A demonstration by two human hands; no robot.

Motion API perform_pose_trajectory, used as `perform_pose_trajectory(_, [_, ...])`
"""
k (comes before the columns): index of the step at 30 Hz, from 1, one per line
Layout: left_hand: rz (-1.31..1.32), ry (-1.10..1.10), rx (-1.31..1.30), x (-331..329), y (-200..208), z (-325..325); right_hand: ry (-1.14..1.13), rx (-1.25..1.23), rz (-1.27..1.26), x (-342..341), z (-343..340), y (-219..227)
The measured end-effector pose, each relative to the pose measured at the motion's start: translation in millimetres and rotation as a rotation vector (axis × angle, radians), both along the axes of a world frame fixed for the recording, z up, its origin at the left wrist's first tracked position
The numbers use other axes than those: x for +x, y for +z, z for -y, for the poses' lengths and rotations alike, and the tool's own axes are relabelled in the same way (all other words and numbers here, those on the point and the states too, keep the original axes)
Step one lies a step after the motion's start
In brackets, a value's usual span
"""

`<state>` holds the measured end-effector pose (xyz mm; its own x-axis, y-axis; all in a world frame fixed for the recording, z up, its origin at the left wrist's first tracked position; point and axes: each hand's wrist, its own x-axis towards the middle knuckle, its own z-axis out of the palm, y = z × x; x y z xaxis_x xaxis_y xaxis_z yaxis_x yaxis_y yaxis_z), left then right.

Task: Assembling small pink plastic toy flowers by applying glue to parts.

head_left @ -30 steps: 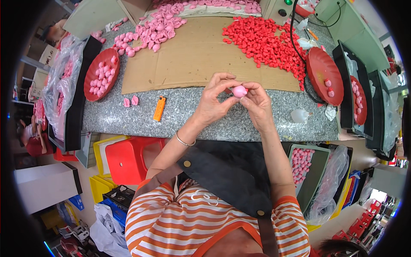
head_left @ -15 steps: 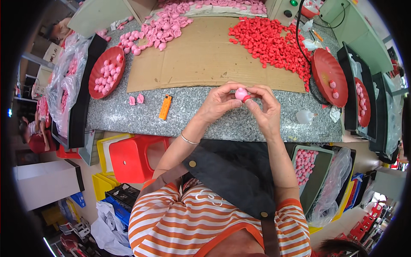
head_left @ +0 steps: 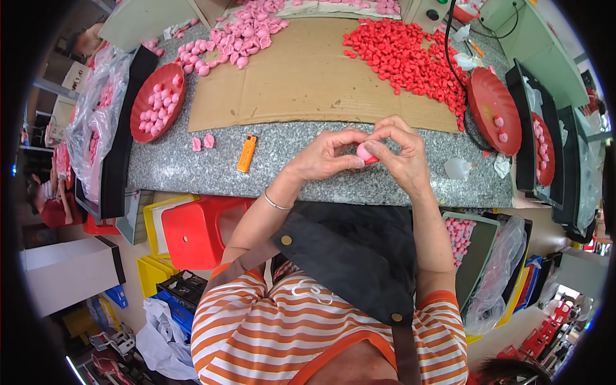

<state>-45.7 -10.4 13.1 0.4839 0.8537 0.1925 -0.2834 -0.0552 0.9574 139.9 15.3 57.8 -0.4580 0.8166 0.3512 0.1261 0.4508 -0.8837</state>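
Observation:
Over the front of the grey speckled table, both of my hands hold one small pink ball-shaped piece [head_left: 364,152] with a red part [head_left: 371,161] at its lower side. My left hand [head_left: 324,156] pinches it from the left with thumb and fingers. My right hand [head_left: 401,153] closes on it from the right, with the thumb over its top. The fingers partly cover where pink and red meet. To the left of my hands lie an orange lighter [head_left: 246,154] and two small pink pieces [head_left: 203,142].
A cardboard sheet [head_left: 276,83] carries a pink heap [head_left: 247,35] and a red heap [head_left: 410,61]. Red trays stand at the left [head_left: 142,102] and right [head_left: 494,96]. A small translucent bottle [head_left: 457,169] lies right of my hands. A black cable [head_left: 447,58] hangs over the table.
My hands have turned the ball: its red part now points down toward me, and the right thumb has moved onto the pink top. The view has shifted slightly.

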Motion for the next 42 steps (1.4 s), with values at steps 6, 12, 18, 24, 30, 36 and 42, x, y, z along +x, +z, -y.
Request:
perform_pose_trajectory(6, [-0.020, 0.043, -0.111, -0.5, 3.2, 8.4, -0.216, -0.378, -0.280, -18.6, -3.0, -23.8])
perform_pose_trajectory(12, [0.092, 0.121, -0.148, -8.0, 0.3, 15.0, -0.200, -0.272, -0.227, -11.2, 4.9, -39.7])
perform_pose_trajectory(18, [0.119, 0.171, -0.155, -12.8, -1.2, 17.7, -0.145, -0.295, -0.314, -25.1, 22.3, -15.9])
perform_pose_trajectory(24, [0.071, 0.157, -0.120, -10.4, -2.1, 19.4, -0.106, -0.257, -0.181, -27.1, 14.7, -18.9])
perform_pose_trajectory(30, [0.140, 0.134, -0.182, -14.3, -10.4, 20.0, -0.108, -0.359, -0.202, -29.4, 14.8, -19.5])
perform_pose_trajectory(36, [0.287, 0.144, -0.151, -10.1, -6.9, 17.9, -0.218, -0.342, -0.176, -30.2, 12.0, -30.2])
perform_pose_trajectory(42, [0.353, 0.149, -0.188, -15.0, -11.0, 18.0, -0.186, -0.219, -0.193, -29.3, 17.3, -29.2])
